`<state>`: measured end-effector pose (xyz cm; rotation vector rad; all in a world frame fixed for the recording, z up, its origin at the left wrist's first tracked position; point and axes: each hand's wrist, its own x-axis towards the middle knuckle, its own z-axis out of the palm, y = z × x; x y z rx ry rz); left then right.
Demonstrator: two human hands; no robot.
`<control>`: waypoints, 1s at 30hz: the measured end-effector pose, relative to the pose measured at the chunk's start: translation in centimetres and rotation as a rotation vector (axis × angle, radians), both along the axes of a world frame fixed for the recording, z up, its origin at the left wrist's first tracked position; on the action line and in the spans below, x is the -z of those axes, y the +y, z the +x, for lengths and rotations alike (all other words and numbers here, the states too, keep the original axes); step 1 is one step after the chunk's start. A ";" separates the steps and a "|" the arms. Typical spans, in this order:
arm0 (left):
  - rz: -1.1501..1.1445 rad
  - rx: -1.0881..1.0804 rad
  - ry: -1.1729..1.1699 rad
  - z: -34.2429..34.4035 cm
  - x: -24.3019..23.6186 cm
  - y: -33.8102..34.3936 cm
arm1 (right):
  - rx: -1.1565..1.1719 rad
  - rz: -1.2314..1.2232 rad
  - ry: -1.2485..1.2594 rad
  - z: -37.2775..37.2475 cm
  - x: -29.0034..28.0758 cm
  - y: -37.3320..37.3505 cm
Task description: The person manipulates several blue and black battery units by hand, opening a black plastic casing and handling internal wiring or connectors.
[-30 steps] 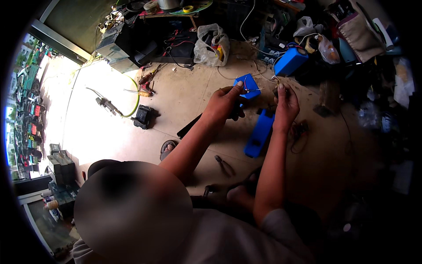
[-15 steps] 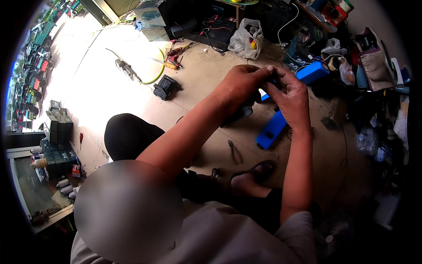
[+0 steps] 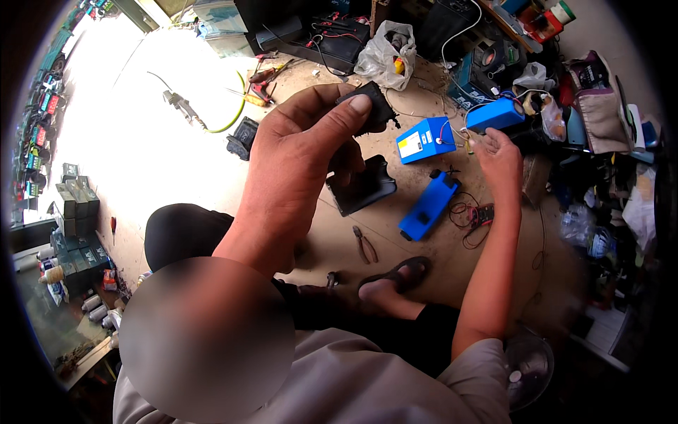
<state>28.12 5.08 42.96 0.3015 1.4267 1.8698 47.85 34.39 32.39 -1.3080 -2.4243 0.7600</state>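
Observation:
My left hand (image 3: 296, 152) is raised over the floor, thumb and fingers pinching a flat black piece with a ragged edge (image 3: 376, 106). Below it lies a black shell-like part (image 3: 366, 188), partly hidden by my fingers. My right hand (image 3: 500, 157) is off to the right with its fingers bent together. Their tips are close to the thin wires of a blue battery pack with a white and yellow label (image 3: 426, 141); whether they pinch anything is too small to see. Just beyond that hand is another blue battery pack (image 3: 496, 114). A long blue pack (image 3: 430, 205) rests nearer me.
Pliers (image 3: 365, 244) lie near my sandalled foot (image 3: 395, 280). A red meter (image 3: 482, 215) with dark leads is by the long pack. Further off are red-handled tools (image 3: 263, 85), a plastic bag (image 3: 385, 56) and a green cable (image 3: 236, 116). Clutter lines the right side; a fan (image 3: 528, 371) is behind.
My hands were together in front of me and are now apart. The left has moved left with the black piece; the right has dropped right, toward the battery wires.

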 end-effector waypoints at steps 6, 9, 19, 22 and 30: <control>0.040 -0.024 -0.155 -0.7 -0.2 0.9 | -0.066 -0.065 -0.065 -1.0 6.1 2.3; 0.034 -0.022 -0.189 -0.9 0.1 1.3 | -0.086 -0.135 -0.404 -5.2 4.1 2.4; -0.004 -0.009 -0.236 -1.4 1.1 2.2 | -0.169 -0.054 -0.809 -9.1 10.5 5.4; 0.010 -0.034 -0.235 -1.5 1.3 2.2 | -0.123 -0.033 -0.856 -8.9 12.0 5.4; 0.003 0.001 -0.234 -2.0 1.9 2.3 | -0.164 -0.048 -1.013 -10.6 12.2 6.4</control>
